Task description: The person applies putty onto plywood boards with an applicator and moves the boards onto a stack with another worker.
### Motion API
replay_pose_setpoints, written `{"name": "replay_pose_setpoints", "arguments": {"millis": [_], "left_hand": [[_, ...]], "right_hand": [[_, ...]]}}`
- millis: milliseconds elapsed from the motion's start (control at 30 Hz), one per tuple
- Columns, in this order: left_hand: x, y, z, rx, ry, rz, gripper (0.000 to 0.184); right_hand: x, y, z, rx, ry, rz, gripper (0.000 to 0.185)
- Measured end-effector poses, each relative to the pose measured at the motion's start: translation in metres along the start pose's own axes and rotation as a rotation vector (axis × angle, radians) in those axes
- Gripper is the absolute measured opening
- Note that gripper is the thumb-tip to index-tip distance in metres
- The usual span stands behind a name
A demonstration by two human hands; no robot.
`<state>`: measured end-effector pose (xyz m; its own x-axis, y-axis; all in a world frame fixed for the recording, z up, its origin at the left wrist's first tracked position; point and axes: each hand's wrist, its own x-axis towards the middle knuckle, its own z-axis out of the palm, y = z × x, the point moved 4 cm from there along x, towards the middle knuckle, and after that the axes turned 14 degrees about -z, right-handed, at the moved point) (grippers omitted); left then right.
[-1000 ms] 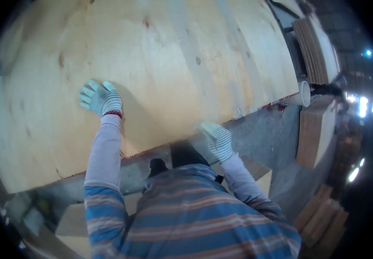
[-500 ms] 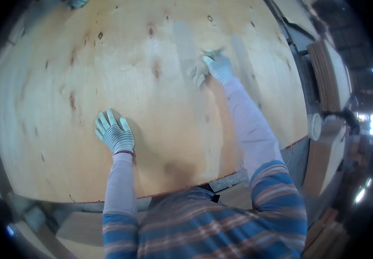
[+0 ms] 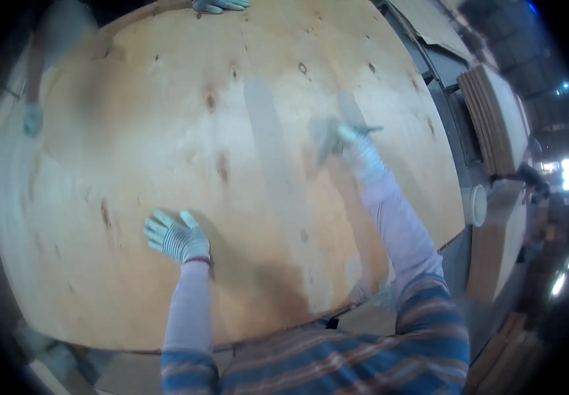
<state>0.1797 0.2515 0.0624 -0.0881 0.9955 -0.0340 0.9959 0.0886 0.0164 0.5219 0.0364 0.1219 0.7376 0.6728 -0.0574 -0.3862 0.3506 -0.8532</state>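
Observation:
A large pale wooden sheet (image 3: 159, 158) with dark knots and greyish streaks spreads in front of me. My left hand (image 3: 179, 238), in a striped glove, lies on the sheet with its fingers spread and holds nothing. Farther out and to the right, my right hand (image 3: 362, 153), also gloved and blurred by motion, is closed round a dark, blurred tool (image 3: 326, 139) above a grey streak. Whether the tool touches the wood cannot be made out.
A co-worker's gloved hand (image 3: 220, 5) rests at the sheet's far edge, and another blurred gloved hand (image 3: 32, 120) is at the far left. Stacked boards (image 3: 485, 122), a white bucket (image 3: 474, 205) and a wooden block (image 3: 497, 243) stand to the right.
My right hand first reached from the near edge out over the sheet with the tool, and has since shifted a little rightward. The co-worker's hands have come further into view.

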Motion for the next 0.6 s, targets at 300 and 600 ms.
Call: {"name": "replay_pose_setpoints", "arguments": {"millis": [300,600], "left_hand": [[0.005,-0.002,0.015,0.048,0.087,0.072,0.066],[0.004,-0.006,0.005,-0.101,0.047,0.072,0.071]], "right_hand": [[0.295,0.028,-0.067,-0.837,-0.034,-0.054,0.024],[-0.022,0.022,0.007,-1.152,-0.511,0.137,0.028]]}}
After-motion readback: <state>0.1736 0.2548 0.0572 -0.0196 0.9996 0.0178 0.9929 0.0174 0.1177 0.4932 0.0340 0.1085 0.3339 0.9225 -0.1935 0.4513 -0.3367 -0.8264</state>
